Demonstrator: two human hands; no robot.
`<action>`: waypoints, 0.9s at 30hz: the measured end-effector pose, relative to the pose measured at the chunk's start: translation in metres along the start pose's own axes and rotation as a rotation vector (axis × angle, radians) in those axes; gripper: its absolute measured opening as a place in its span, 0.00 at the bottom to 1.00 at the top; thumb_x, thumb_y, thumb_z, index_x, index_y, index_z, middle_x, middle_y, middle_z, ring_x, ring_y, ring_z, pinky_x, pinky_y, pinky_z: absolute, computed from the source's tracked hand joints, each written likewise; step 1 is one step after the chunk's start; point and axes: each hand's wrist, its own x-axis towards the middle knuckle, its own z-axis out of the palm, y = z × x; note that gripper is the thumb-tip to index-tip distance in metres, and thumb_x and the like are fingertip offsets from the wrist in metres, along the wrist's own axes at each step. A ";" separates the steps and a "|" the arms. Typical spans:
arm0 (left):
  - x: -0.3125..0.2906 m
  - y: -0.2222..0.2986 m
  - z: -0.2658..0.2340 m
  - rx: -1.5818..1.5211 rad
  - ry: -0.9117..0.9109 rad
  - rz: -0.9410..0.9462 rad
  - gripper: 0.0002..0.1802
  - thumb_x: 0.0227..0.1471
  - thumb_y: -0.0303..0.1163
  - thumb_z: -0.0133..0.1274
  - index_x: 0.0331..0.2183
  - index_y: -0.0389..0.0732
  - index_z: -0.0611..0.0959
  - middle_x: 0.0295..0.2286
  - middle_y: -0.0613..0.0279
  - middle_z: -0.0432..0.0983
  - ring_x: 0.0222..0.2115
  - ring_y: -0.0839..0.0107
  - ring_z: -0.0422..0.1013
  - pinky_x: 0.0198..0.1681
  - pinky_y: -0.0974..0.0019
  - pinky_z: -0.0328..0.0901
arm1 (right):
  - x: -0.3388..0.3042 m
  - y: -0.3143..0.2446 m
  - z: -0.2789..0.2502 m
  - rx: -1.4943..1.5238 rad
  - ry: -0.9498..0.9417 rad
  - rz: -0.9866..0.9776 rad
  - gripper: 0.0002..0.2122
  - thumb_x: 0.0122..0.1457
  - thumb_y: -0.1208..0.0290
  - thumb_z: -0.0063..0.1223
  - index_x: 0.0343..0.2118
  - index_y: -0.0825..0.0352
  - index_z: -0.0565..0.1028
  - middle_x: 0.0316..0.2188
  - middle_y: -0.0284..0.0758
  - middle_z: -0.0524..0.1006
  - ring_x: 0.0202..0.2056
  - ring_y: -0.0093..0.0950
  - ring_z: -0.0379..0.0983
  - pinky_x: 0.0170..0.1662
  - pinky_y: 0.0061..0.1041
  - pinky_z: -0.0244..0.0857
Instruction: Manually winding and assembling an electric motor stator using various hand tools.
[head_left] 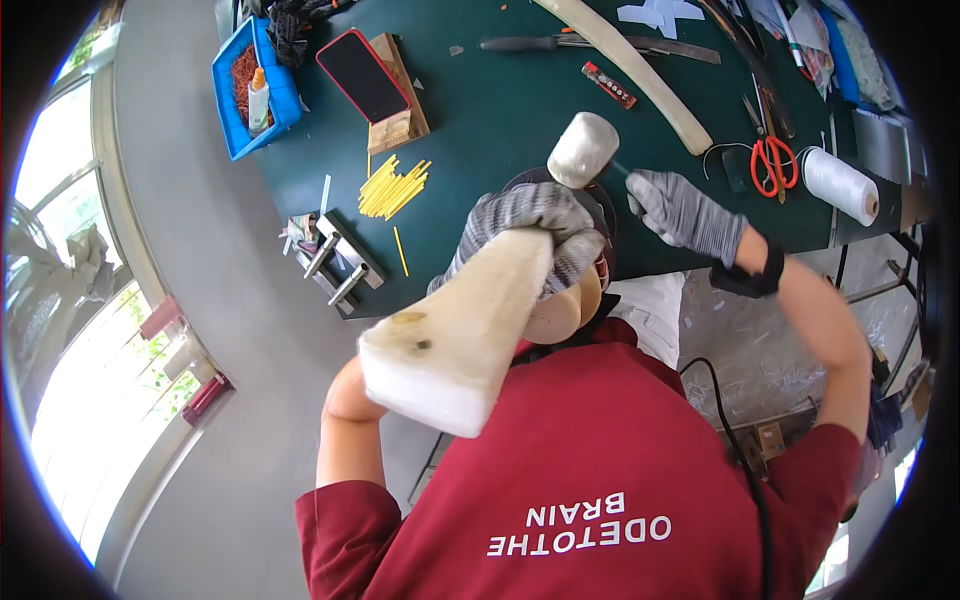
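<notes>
Grey striped work gloves cover both my hands. My left hand (535, 222) is closed round the narrow end of a large cream-coloured wedge-shaped piece (455, 335), whose broad blunt end points toward me. Two small dark marks show on its face. My right hand (685, 212) is closed, with a thin dark rod running from its fingers to a white cylindrical head (583, 150), like a small mallet. That head is just beyond my left hand. Under my left hand, a dark round object and smooth beige rounded shapes (555, 315) are partly hidden.
On the dark green table (480, 110) lie yellow sticks (393, 188), a phone (364, 77) on a wooden block, a metal frame (340, 262), red-handled scissors (773, 167), a white thread spool (840, 186) and a curved cream strip (640, 75). A blue basket (228, 110) stands far left.
</notes>
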 end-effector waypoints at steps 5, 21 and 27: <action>-0.018 -0.032 -0.042 -0.362 0.006 -0.048 0.08 0.51 0.32 0.50 0.25 0.41 0.71 0.20 0.65 0.67 0.24 0.73 0.66 0.39 0.63 0.64 | 0.065 0.038 -0.043 -0.745 0.103 -0.852 0.05 0.49 0.72 0.46 0.24 0.68 0.67 0.24 0.39 0.67 0.26 0.33 0.67 0.27 0.30 0.62; -0.027 -0.035 -0.038 -0.545 0.190 0.074 0.10 0.51 0.35 0.52 0.28 0.45 0.68 0.19 0.66 0.67 0.22 0.75 0.64 0.42 0.57 0.63 | 0.068 0.006 -0.019 -0.792 0.117 -0.774 0.09 0.51 0.74 0.41 0.36 0.65 0.69 0.27 0.40 0.70 0.30 0.36 0.72 0.32 0.31 0.67; -0.031 -0.037 -0.046 -0.355 0.066 0.055 0.13 0.50 0.37 0.53 0.22 0.42 0.69 0.20 0.65 0.67 0.23 0.74 0.65 0.41 0.58 0.63 | 0.044 -0.005 0.006 -0.448 0.082 -0.502 0.08 0.57 0.69 0.40 0.34 0.68 0.68 0.26 0.43 0.70 0.28 0.42 0.70 0.29 0.33 0.66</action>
